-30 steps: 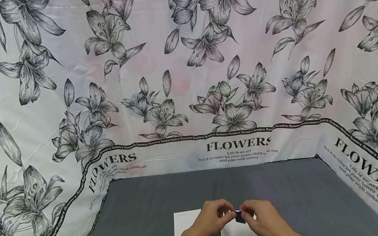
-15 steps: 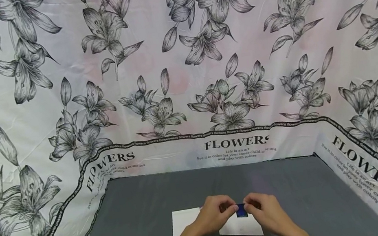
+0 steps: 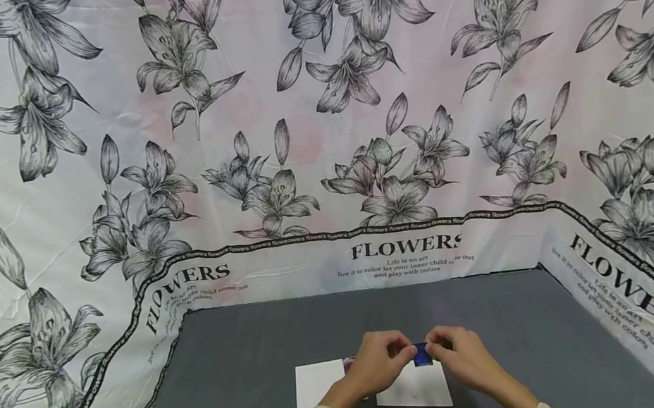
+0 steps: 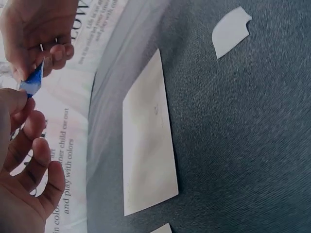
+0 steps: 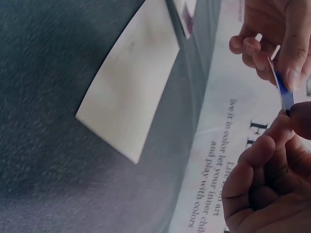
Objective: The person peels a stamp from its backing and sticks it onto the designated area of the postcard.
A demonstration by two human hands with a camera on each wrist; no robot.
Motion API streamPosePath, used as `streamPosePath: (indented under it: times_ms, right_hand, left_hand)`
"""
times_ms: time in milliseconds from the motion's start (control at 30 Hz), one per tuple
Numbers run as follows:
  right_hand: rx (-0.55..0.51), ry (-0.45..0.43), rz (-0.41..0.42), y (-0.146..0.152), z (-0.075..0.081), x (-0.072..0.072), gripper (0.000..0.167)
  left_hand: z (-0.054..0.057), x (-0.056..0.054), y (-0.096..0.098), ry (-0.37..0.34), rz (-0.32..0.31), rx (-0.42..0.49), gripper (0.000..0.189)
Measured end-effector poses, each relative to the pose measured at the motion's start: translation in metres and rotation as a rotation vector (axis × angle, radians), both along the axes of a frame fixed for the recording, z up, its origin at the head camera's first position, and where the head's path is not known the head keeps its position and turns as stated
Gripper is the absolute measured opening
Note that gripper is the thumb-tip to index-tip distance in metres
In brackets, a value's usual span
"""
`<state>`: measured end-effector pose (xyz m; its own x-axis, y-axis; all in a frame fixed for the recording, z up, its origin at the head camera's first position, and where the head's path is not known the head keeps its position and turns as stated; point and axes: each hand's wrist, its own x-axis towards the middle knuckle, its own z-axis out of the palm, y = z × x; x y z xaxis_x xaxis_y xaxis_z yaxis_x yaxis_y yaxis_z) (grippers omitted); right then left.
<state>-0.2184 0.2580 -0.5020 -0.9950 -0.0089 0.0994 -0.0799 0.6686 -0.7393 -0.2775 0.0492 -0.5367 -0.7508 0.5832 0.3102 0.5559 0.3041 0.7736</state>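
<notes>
Both hands hold one small, thin, blue piece (image 3: 421, 354) up over the table, seemingly paper or card. The left hand (image 3: 380, 362) pinches its left edge between thumb and finger. Its right edge is pinched by the right hand (image 3: 460, 352). In the left wrist view the blue piece (image 4: 33, 82) shows a paler patch; from the right wrist the piece (image 5: 282, 90) is seen nearly edge-on, slightly bent. Below the hands lies a white rectangular sheet (image 3: 413, 390).
Left of the hands lies another white sheet (image 3: 319, 385), with a pinkish printed item (image 3: 349, 363) partly hidden beside it. A small white scrap with a notched edge (image 4: 231, 31) lies on the dark grey tabletop (image 3: 248, 352). A flower-printed cloth (image 3: 287, 274) surrounds the table.
The hands have risen slightly and shifted a little right with the blue piece. Its face has turned from dark to bright blue toward the head camera.
</notes>
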Motion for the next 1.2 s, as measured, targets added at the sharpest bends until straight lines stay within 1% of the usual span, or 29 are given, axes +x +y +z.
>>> streamPosePath:
  times_ms: [200, 367, 467, 633, 733, 933, 1100, 1200]
  right_hand:
    - [-0.005, -0.028, -0.01, 0.01, -0.011, -0.006, 0.008]
    - [0.004, -0.021, -0.02, 0.017, -0.02, -0.009, 0.009]
    - [-0.002, -0.03, -0.029, 0.021, -0.024, -0.01, 0.009]
    - [0.0, -0.065, -0.048, 0.025, -0.029, -0.012, 0.011]
    - [0.004, -0.08, -0.059, 0.027, -0.034, -0.014, 0.011]
    - [0.001, -0.094, -0.038, 0.033, -0.047, -0.02, 0.009]
    - [0.011, -0.096, -0.02, 0.038, -0.057, -0.023, 0.008]
    - [0.015, -0.093, -0.014, 0.039, -0.061, -0.024, 0.008]
  left_hand:
    - [0.002, -0.006, 0.012, -0.014, -0.001, -0.056, 0.017]
    - [0.004, -0.007, 0.019, -0.018, 0.004, -0.086, 0.015]
    - [0.003, -0.007, 0.024, -0.029, 0.008, -0.096, 0.015]
    - [-0.005, -0.009, 0.031, -0.064, 0.009, -0.083, 0.016]
    - [-0.011, -0.011, 0.035, -0.074, 0.019, -0.075, 0.016]
    - [-0.024, -0.012, 0.041, -0.078, 0.06, -0.091, 0.016]
    - [-0.031, -0.012, 0.045, -0.078, 0.094, -0.115, 0.016]
    - [-0.035, -0.012, 0.048, -0.084, 0.132, -0.135, 0.016]
